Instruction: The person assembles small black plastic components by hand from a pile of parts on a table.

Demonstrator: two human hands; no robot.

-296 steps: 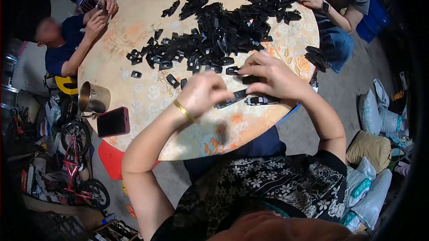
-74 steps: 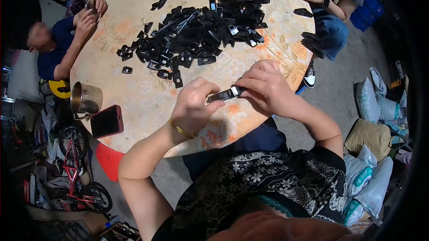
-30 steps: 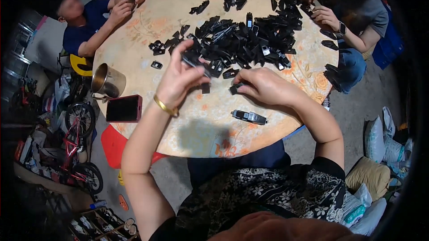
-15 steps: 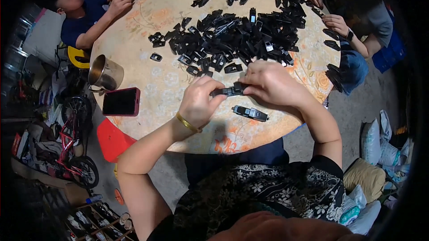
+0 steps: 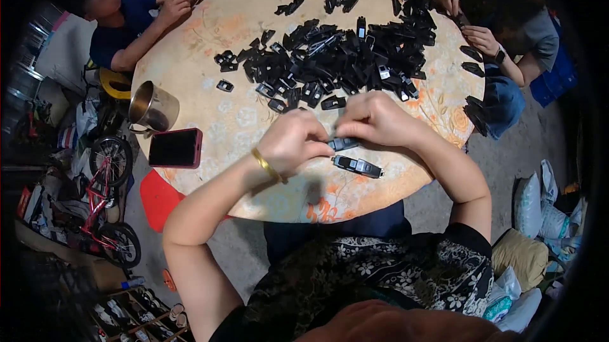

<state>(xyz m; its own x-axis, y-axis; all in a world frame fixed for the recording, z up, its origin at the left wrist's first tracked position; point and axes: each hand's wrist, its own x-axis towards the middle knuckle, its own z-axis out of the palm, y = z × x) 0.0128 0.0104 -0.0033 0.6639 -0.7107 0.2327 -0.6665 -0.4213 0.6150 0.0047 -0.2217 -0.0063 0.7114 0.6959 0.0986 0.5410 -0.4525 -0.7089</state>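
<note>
Close to the near edge of the round table, a small black plastic part (image 5: 343, 144) lies between my two hands. My left hand (image 5: 292, 141), with a gold bangle at its wrist, pinches the part's left end between thumb and fingers. From above and the right, my right hand (image 5: 379, 120) closes its fingertips on the same part, covering some of it. Just below rests a longer black plastic piece (image 5: 358, 166) with a grey patch, touched by neither hand. Beyond my hands spreads a large heap of similar black plastic parts (image 5: 342, 56).
A metal mug (image 5: 154, 108) and a dark-red-edged phone (image 5: 176, 148) stand left on the flowered tablecloth (image 5: 254, 196). Co-workers sit at the far left and right, their hands at the table. A red stool (image 5: 160, 201) pokes out below the left edge.
My hands have shifted slightly right and lower with the small part, which now sits nearer the longer piece. At the right, a co-worker's hands have come together over a dark piece.
</note>
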